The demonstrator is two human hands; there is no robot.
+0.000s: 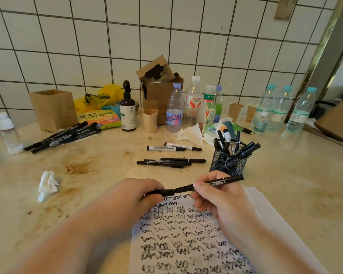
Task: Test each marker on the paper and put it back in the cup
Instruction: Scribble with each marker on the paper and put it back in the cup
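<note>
Cap and marker meet above the paper

Both hands hold one black marker (206, 184) just above the top edge of the paper (186, 234), which is already full of scribbles. The left hand (139, 196) pinches the cap (164, 192) at the marker's end; I cannot tell if the cap goes on or comes off. The right hand (212, 194) pinches the barrel between thumb and fingers. The mesh cup (229, 161) stands just behind the paper, near the right hand, with several markers in it. More markers (170, 162) lie loose behind the paper. Possible risk: a bare tip may stain the fingers, and a badly aimed return may tip the crowded cup
</note>
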